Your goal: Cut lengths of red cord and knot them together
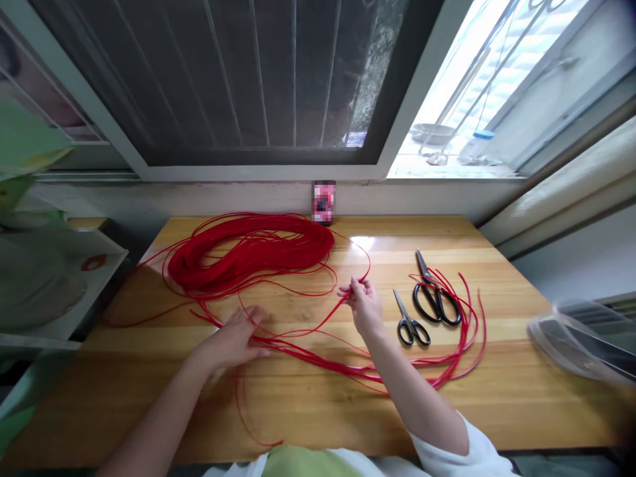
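Note:
My right hand [365, 305] is raised over the middle of the table, its fingers pinched on a thin red cord [330, 317]. One length of that cord loops up and away from the fingertips toward the coil. My left hand [242, 336] rests at a bundle of red cords [318, 360], thumb and fingers apart, with the cords passing beneath the palm. The bundle runs right, under my right forearm, and curves up near the scissors. Behind both hands lies a large coil of red cord [248, 255].
Small black-handled scissors [407, 324] and larger black-handled scissors [434, 298] lie to the right on the wooden table [322, 424]. A pixelated pink box [324, 202] stands against the wall. A clear plastic container [581, 338] is at the right edge, a white shelf [99, 265] at left.

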`<state>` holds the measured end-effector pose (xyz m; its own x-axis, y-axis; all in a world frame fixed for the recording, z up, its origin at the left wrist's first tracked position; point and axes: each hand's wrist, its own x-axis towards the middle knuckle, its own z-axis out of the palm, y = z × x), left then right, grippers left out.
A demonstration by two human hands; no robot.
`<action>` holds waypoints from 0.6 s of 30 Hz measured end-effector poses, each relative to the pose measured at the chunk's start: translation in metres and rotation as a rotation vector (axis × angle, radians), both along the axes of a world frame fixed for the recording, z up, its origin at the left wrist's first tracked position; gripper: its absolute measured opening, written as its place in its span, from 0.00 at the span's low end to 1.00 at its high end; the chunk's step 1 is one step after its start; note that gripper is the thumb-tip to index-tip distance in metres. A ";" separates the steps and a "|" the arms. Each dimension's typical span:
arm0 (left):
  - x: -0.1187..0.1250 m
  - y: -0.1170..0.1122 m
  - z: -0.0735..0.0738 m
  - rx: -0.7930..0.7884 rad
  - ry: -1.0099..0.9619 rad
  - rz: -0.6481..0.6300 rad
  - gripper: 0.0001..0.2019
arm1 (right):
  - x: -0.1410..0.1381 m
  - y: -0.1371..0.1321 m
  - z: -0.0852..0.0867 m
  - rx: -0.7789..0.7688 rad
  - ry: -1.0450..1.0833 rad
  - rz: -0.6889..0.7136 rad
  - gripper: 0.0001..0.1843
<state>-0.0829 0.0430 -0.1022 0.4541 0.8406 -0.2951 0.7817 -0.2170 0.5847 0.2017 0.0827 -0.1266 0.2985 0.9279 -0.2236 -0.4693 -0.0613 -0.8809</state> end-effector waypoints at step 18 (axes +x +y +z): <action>-0.018 0.036 0.044 -0.498 -1.859 0.791 0.13 | 0.134 0.016 0.017 0.100 -0.166 -0.387 0.12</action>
<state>-0.1011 0.0790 -0.0586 0.0755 0.9708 -0.2276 -0.8469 0.1829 0.4993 0.3362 0.0983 -0.1095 0.6528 0.7553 -0.0573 -0.2919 0.1810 -0.9392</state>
